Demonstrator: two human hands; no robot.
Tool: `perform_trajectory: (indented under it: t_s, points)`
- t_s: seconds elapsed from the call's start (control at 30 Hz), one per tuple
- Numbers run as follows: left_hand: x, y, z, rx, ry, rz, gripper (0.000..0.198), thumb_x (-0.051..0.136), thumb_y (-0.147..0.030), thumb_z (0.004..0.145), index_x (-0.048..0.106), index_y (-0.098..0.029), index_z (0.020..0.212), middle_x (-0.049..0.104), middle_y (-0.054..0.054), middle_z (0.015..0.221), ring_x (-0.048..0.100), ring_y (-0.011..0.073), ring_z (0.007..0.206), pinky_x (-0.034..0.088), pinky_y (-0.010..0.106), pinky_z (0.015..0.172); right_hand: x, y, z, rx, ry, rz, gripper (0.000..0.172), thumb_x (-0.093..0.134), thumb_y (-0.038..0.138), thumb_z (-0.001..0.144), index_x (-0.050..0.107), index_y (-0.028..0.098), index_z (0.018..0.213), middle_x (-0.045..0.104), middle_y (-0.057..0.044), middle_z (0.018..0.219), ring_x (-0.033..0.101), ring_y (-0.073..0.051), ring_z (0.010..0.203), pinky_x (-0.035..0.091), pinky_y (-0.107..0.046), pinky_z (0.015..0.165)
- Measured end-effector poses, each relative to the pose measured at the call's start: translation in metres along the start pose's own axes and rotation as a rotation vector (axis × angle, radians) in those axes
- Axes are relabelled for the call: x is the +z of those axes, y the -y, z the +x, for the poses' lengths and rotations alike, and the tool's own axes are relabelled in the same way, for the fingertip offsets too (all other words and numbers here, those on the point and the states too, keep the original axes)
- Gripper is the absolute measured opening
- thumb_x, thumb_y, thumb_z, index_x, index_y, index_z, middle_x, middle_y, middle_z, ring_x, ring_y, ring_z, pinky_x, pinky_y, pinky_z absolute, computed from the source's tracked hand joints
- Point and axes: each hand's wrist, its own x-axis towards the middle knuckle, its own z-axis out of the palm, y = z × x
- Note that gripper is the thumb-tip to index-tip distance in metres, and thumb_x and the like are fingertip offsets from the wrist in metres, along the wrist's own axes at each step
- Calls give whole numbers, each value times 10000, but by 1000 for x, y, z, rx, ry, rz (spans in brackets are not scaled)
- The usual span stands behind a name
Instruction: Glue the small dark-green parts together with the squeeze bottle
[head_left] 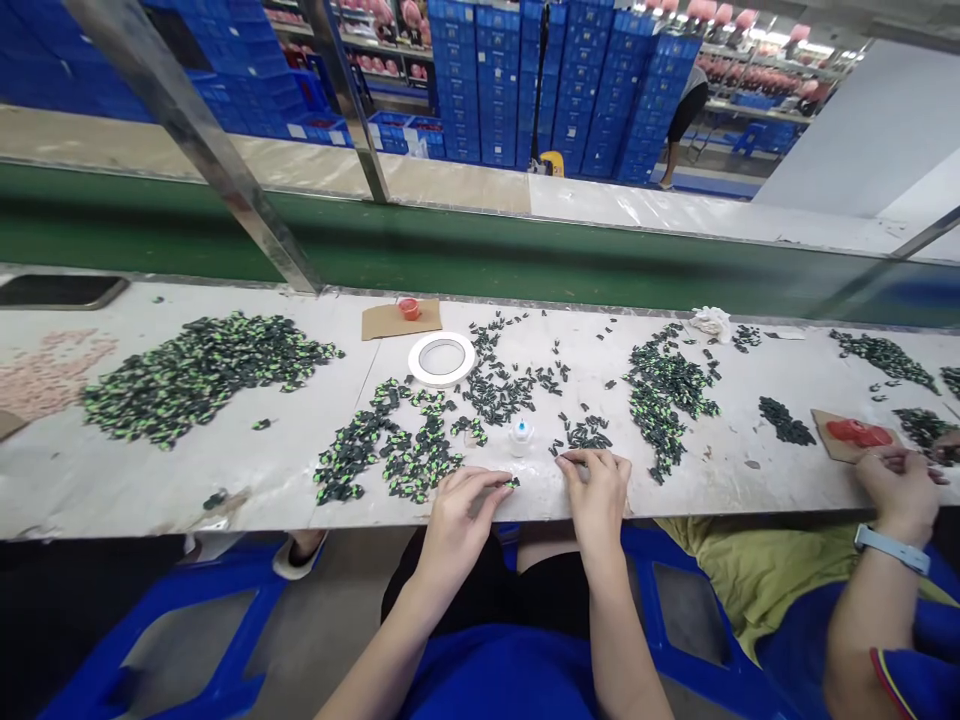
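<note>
My left hand (pixel 466 505) is closed in a pinch at the table's front edge, with a small black-and-green part (pixel 512 483) between thumb and forefinger. To its right, my right hand (pixel 602 490) pinches at a small black piece (pixel 556 450), mostly covered by the fingertips. A loose pile of small black pieces (pixel 589 433) lies just beyond that hand. Between and beyond both hands stands a little white bottle (pixel 520 434) with a blue tip. Heaped black-and-green parts (pixel 424 450) lie beyond my left hand, and more black pieces (pixel 502 392) are scattered behind the bottle.
A white tape roll (pixel 441 359) and cardboard (pixel 379 322) with a red cap lie farther back. Large part heaps (pixel 202 375) cover the left side; another (pixel 664 395) lies right. A co-worker's hand (pixel 900 490) is at far right. A metal post (pixel 225 190) rises behind the table.
</note>
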Motion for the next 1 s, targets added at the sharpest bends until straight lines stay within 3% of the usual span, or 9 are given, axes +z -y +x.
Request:
perform_trajectory:
  t_s: [0.27, 0.37, 0.47, 0.63, 0.77, 1.0]
  points:
    - [5, -8, 6, 13, 6, -76, 155, 576, -255, 872, 702, -197, 941, 677, 51, 894, 629, 171, 850, 480, 304, 790, -9, 20, -11, 55, 95, 575, 239, 685, 335, 752, 735, 192, 938, 652, -53, 829, 579, -147, 728, 482, -276, 677]
    - [6, -11, 7, 7, 11, -98, 150, 566, -239, 874, 696, -189, 929, 678, 50, 898, 632, 169, 857, 492, 298, 791, -7, 30, -15, 26, 135, 725, 153, 711, 292, 715, 755, 203, 831, 672, -52, 789, 623, -155, 764, 512, -264, 684]
    - [7, -15, 7, 5, -9, -95, 125, 577, -227, 864, 689, -187, 900, 679, 42, 891, 635, 162, 848, 498, 286, 782, -6, 36, -19, 150, 99, 836, 139, 761, 294, 640, 737, 181, 718, 692, -58, 732, 653, -170, 703, 540, -271, 645]
    - [3, -21, 6, 98, -34, -99, 136, 576, -220, 872, 689, -179, 936, 680, 46, 879, 629, 156, 844, 507, 283, 776, -9, 43, -29, 299, 140, 847, 293, 750, 405, 660, 723, 151, 803, 709, -84, 795, 684, -200, 751, 571, -296, 665]
    - [-1, -26, 2, 168, -49, -75, 145, 563, -205, 882, 690, -185, 949, 687, 50, 882, 623, 164, 841, 509, 301, 762, -11, 46, -39, 248, 219, 784, 309, 719, 431, 693, 730, 151, 826, 711, -86, 840, 687, -205, 787, 574, -299, 699]
    - [-11, -34, -6, 244, -30, -100, 150, 547, -183, 881, 689, -172, 927, 689, 58, 859, 629, 164, 831, 525, 280, 732, -19, 50, -50, 156, 220, 745, 246, 733, 390, 669, 749, 167, 769, 713, -82, 805, 679, -199, 745, 557, -301, 721]
